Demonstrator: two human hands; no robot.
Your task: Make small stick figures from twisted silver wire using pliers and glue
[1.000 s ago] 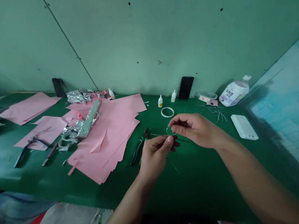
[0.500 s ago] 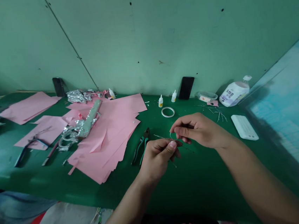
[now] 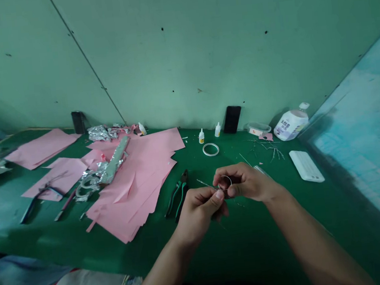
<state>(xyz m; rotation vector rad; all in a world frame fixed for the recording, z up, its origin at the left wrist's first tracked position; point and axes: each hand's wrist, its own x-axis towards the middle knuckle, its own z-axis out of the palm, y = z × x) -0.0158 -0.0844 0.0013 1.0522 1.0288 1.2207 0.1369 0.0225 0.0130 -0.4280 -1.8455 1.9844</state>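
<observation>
My hands meet above the green tabletop. My left hand point(image 3: 199, 212) pinches a thin silver wire point(image 3: 204, 183) between thumb and fingers. My right hand point(image 3: 246, 183) grips the same wire where it curls into a small loop point(image 3: 226, 181). The wire's ends are hard to follow against the green, and my fingers hide part of it. Green-handled pliers point(image 3: 179, 198) lie just left of my left hand, partly on the table's green surface, with their jaws pointing away from me.
Overlapping pink paper sheets point(image 3: 136, 179), crumpled foil point(image 3: 98, 133) and a foil strip point(image 3: 114, 161) lie to the left. Farther back stand small glue bottles point(image 3: 201, 137), a white tape roll point(image 3: 211, 149), a phone point(image 3: 232, 119), a plastic bottle point(image 3: 291, 124) and a power bank point(image 3: 306, 166).
The view has tilted, so the table sits lower in the picture. My hands have come closer together, and the wire loop now stands clearer between my right fingers.
</observation>
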